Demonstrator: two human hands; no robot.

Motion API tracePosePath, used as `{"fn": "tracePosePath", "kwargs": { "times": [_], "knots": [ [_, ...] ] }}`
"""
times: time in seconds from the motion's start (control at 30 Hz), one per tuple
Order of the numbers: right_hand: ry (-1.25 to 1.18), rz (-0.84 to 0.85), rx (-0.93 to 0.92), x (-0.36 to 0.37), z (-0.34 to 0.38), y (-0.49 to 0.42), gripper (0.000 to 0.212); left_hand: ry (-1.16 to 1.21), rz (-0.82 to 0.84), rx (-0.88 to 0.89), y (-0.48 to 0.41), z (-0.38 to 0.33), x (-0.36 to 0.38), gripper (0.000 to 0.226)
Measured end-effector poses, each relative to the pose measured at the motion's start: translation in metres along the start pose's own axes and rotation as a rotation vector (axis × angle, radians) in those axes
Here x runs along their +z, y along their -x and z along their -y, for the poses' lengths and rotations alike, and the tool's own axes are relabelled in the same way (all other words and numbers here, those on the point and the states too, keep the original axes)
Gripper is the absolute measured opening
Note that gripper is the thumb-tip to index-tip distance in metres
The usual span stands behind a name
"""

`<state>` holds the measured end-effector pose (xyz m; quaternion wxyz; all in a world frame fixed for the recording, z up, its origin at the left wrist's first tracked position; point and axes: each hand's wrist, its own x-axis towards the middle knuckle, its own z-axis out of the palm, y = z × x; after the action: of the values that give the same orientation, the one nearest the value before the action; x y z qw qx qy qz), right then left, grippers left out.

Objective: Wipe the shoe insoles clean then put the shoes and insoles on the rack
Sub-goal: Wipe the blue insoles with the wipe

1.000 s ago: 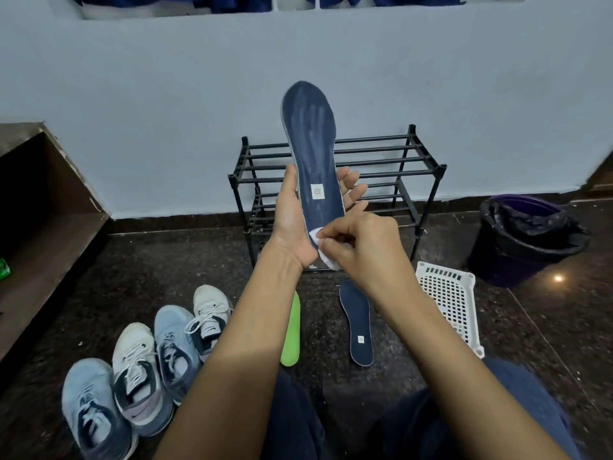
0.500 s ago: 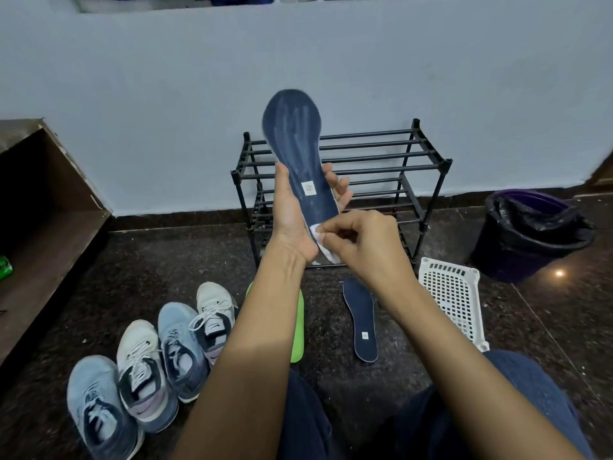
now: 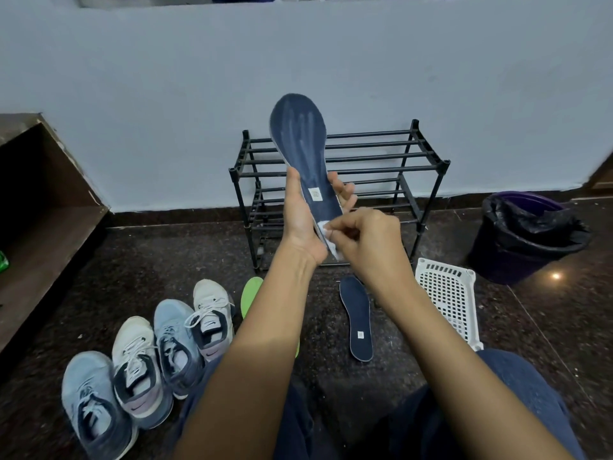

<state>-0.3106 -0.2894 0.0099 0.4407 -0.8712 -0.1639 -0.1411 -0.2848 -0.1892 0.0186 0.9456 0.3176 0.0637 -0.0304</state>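
My left hand point(image 3: 300, 224) grips the heel half of a dark blue insole point(image 3: 303, 151), held upright with its toe tilted left. At the insole's heel my right hand point(image 3: 365, 240) pinches a small white wipe point(image 3: 323, 227) against it. Behind them a black two-tier metal rack point(image 3: 381, 161) stands at the wall with nothing on it. A second blue insole point(image 3: 357, 317) lies on the floor. My left forearm partly hides a green insole point(image 3: 250, 293). Several sneakers point(image 3: 172, 346), blue and white, are lined up at lower left.
A white plastic basket point(image 3: 447, 297) lies on the dark stone floor to the right. A bin lined with a black bag point(image 3: 527, 234) stands at far right. A brown wooden shelf unit point(image 3: 43, 220) is on the left. My knees fill the bottom.
The held insole's toe has leaned further left and the view has dipped a little. My right hand keeps the wipe at the heel, shifting slightly.
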Motion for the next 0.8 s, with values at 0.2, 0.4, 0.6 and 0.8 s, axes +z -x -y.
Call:
{"fn": "tracePosePath", "kwargs": {
  "times": [0.2,0.4,0.6,0.8],
  "knots": [
    [-0.058,-0.139,-0.074,0.002,0.000,0.001,0.012,0.027,0.012,0.029,0.003,0.004,0.006,0.064],
    [0.080,-0.278,-0.207,0.007,0.000,-0.003,0.009,-0.024,0.044,0.014,0.008,0.007,0.010,0.064],
    [-0.192,0.045,0.093,-0.014,-0.001,0.002,0.008,0.024,0.022,0.044,0.003,-0.002,0.005,0.061],
    [-0.009,-0.240,-0.066,0.001,-0.002,-0.007,0.009,0.015,0.035,0.020,0.008,0.011,0.014,0.062]
  ]
}}
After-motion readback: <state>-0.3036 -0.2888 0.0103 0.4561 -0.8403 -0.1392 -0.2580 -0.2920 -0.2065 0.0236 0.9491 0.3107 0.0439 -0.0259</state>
